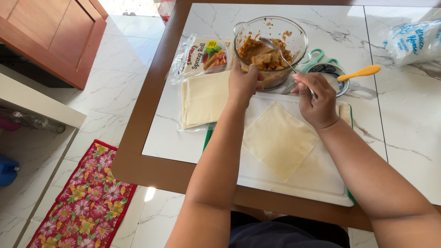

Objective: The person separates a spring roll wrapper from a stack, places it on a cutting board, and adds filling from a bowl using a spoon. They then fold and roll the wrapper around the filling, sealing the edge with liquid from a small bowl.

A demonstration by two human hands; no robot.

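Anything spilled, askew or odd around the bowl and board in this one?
Little stands out. Filling is smeared up the inner wall of the glass bowl, which the left hand steadies while the right hand holds the spoon. The wrapper lies cornerwise on the white board.

The scene is brightly lit by daylight that enters from the far side, where the floor tiles at the top edge are blown out to white. Strong glare is seen on the marble tabletop (404,119) at the far right, and a small bright patch is cast on the floor tile near the table's near edge. Soft shadows are thrown under the forearms onto the white cutting board (294,183). Focus is sharp throughout; slight wide-angle bending is noticed at the left edge.
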